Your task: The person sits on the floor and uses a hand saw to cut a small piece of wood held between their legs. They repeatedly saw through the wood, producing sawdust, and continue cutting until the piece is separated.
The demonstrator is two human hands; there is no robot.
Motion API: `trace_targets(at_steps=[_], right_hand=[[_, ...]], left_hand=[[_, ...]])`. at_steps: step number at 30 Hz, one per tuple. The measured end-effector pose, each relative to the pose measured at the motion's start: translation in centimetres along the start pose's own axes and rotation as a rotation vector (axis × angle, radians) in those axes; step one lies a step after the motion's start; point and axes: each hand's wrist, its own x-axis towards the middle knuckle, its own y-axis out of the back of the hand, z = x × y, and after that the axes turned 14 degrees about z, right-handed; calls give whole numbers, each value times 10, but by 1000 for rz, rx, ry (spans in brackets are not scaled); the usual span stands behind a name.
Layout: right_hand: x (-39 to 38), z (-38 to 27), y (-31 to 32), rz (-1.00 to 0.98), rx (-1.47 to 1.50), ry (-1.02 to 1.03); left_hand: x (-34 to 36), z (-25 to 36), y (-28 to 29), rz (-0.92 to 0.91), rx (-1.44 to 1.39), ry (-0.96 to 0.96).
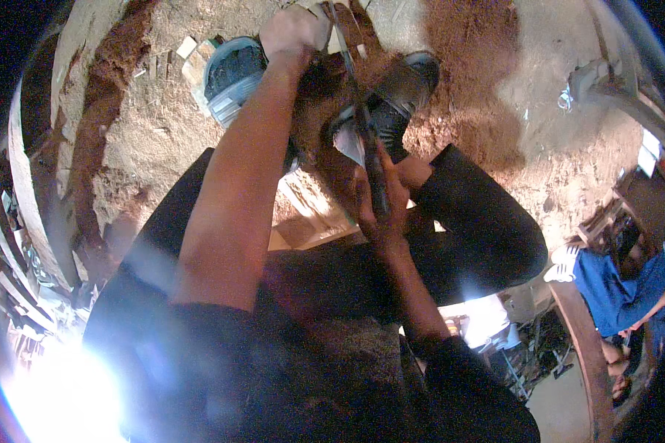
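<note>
My right hand (pixel 383 196) is closed around the near end of a long, narrow dark tool (pixel 360 111). The tool is seen nearly edge-on, so its exact kind is unclear. It runs away from me, between my feet, toward the top edge of the view. There my left hand (pixel 295 33) is closed beside the tool's far part. What it grips is hidden. Brown, shadowed material lies beneath the tool and between my shoes. My right shoe (pixel 406 85) is black, and my left foot wears grey-blue footwear (pixel 236 85).
Reddish-brown sawdust or soil (pixel 465 66) covers much of the ground. Small wood scraps (pixel 188 48) lie beyond my left foot. A pale plank (pixel 314 199) is under my legs. A person in blue shorts (pixel 613 288) is at the right, near a curved wooden beam (pixel 587 362).
</note>
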Motion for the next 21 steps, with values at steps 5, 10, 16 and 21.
trace_targets(at_steps=[5,10,16,21], right_hand=[[68,-32,-25,-169,-26,-327],[-4,16,12,-97,-91,33],[57,-1,-8,-167,61,-158],[27,24,11,-105,-13,-53]], left_hand=[[-2,-4,-13,-12,194,-217],[-1,0,-7,35,22,55],[-5,2,-14,96,131,-3],[-3,6,10,5,66,47]])
